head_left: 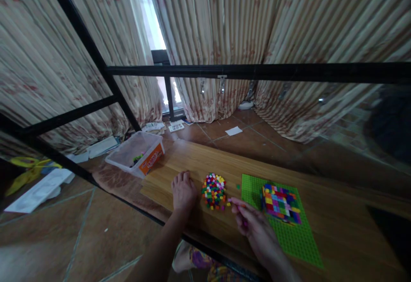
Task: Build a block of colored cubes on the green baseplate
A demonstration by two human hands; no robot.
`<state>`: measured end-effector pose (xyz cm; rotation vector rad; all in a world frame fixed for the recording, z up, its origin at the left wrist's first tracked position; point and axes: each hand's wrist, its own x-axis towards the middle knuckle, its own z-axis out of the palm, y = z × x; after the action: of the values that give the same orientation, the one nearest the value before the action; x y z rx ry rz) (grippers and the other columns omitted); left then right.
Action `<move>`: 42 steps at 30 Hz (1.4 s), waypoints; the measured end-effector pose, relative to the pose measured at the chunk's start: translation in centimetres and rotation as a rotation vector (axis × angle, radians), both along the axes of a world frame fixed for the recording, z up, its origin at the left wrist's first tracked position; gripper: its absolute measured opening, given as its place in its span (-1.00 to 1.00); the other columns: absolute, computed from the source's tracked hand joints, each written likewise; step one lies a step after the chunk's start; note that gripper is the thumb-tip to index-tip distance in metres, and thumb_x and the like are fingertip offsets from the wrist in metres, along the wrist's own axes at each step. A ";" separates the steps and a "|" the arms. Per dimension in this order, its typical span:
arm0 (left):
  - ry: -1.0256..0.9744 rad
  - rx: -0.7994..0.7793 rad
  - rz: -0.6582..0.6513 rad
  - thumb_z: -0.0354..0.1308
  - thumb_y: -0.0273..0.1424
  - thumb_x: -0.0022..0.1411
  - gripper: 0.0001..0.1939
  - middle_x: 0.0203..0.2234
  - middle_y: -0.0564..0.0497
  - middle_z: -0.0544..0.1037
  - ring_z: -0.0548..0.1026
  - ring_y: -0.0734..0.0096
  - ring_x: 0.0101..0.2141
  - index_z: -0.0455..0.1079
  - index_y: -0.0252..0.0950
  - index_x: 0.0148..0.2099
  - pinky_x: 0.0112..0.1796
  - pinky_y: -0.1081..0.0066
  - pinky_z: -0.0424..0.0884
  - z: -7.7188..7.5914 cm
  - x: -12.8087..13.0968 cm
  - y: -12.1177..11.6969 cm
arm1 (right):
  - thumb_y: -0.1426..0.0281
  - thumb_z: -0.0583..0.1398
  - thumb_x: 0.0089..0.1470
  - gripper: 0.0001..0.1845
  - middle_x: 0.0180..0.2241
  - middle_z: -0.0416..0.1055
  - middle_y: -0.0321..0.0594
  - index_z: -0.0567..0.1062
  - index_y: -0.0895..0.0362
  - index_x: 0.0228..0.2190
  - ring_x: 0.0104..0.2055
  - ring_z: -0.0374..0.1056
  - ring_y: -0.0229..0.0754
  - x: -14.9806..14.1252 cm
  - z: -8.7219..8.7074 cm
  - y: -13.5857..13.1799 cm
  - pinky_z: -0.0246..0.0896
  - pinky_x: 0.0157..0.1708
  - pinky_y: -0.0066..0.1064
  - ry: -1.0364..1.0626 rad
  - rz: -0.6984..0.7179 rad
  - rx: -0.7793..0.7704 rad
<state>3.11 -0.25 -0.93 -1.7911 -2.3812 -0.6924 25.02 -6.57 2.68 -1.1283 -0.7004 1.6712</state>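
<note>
My left hand [184,191] rests palm-down on the wooden table, its fingers loosely bent and apart with nothing visible in them. Just right of it lies a round heap of small coloured toy bricks [214,191]. My right hand [252,222], between the heap and the green baseplate [297,241], is closed in a pinch on small pink bricks [245,222]; an orange one also shows by its fingers. On the baseplate stands a block of stacked multicoloured bricks [282,203]. A pink brick [229,200] and a yellow brick [228,204] are at my right fingertips; whether they are held is unclear.
A clear plastic box [136,151] with an orange label sits at the table's left end. One green brick [238,186] lies beside the baseplate. Black metal bars [224,71] frame the table. Papers [233,131] lie on the tiled floor, before striped curtains [218,25].
</note>
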 end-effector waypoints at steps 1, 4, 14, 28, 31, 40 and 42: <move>0.002 0.002 0.000 -0.09 -0.45 0.26 -0.69 -0.08 -0.11 0.45 0.35 0.21 -0.06 0.38 -0.28 -0.03 -0.03 0.22 0.22 0.0 0.0 0.0 | 0.13 0.35 -0.14 -0.57 -0.43 0.37 -0.27 0.58 0.08 -0.21 -0.56 0.09 -0.38 0.0 0.0 -0.1 -0.07 -0.66 -0.54 -0.017 0.005 0.015; 0.007 0.002 -0.002 -0.10 -0.45 0.27 -0.69 -0.07 -0.12 0.45 0.35 0.21 -0.05 0.38 -0.29 -0.02 -0.03 0.23 0.22 0.0 -0.1 0.0 | 0.07 0.35 -0.15 -0.56 -0.51 0.28 -0.35 0.56 0.08 -0.25 -0.62 0.02 -0.41 0.0 -0.2 -0.4 -0.15 -0.71 -0.55 -0.055 0.021 0.035; 0.014 -0.001 -0.017 -0.12 -0.45 0.28 -0.69 -0.08 -0.13 0.45 0.37 0.21 -0.07 0.37 -0.28 -0.03 -0.06 0.23 0.23 0.2 -0.1 -0.1 | -0.11 0.32 -0.25 -0.45 -0.58 0.31 -0.32 0.51 0.13 -0.46 -0.66 0.07 -0.40 -0.8 -0.1 -1.5 -0.12 -0.74 -0.55 -0.099 0.041 -0.004; 0.001 -0.016 -0.011 -0.13 -0.43 0.28 -0.68 -0.07 -0.15 0.45 0.35 0.17 -0.06 0.38 -0.29 -0.02 -0.03 0.21 0.22 0.3 -0.1 -0.1 | -0.06 0.33 -0.24 -0.52 -0.64 0.25 -0.36 0.51 0.08 -0.45 -0.63 0.10 -0.37 -0.7 -0.4 -1.8 -0.19 -0.68 -0.57 -0.137 -0.016 -0.003; 0.006 -0.023 -0.011 -0.11 -0.43 0.27 -0.67 -0.07 -0.16 0.44 0.35 0.17 -0.05 0.39 -0.30 -0.01 -0.03 0.19 0.22 0.4 0.0 -0.1 | -0.05 0.35 -0.26 -0.53 -0.65 0.22 -0.37 0.51 0.07 -0.45 -0.61 0.11 -0.35 -0.8 -0.3 -1.7 -0.21 -0.68 -0.57 -0.122 -0.042 -0.022; 0.023 -0.017 -0.006 -0.11 -0.42 0.27 -0.66 -0.07 -0.17 0.44 0.35 0.16 -0.06 0.39 -0.30 0.00 -0.04 0.20 0.22 0.3 0.1 0.0 | 0.02 0.33 -0.15 -0.51 -0.59 0.35 -0.41 0.46 0.07 -0.24 -0.72 -0.12 -0.47 -1.2 0.4 -1.5 -0.32 -0.72 -0.55 0.021 -0.020 0.032; 0.017 -0.008 -0.004 -0.10 -0.41 0.27 -0.67 -0.07 -0.16 0.45 0.35 0.15 -0.06 0.39 -0.29 -0.01 -0.04 0.20 0.22 0.3 0.2 0.1 | 0.07 0.34 -0.13 -0.56 -0.53 0.42 -0.36 0.46 0.08 -0.29 -0.70 -0.07 -0.46 -1.1 0.5 -1.5 -0.28 -0.71 -0.55 0.094 -0.027 0.024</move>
<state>3.26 -0.18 -0.64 -1.7978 -2.3736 -0.6663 23.88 -8.11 3.17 -1.0316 -0.6413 1.6776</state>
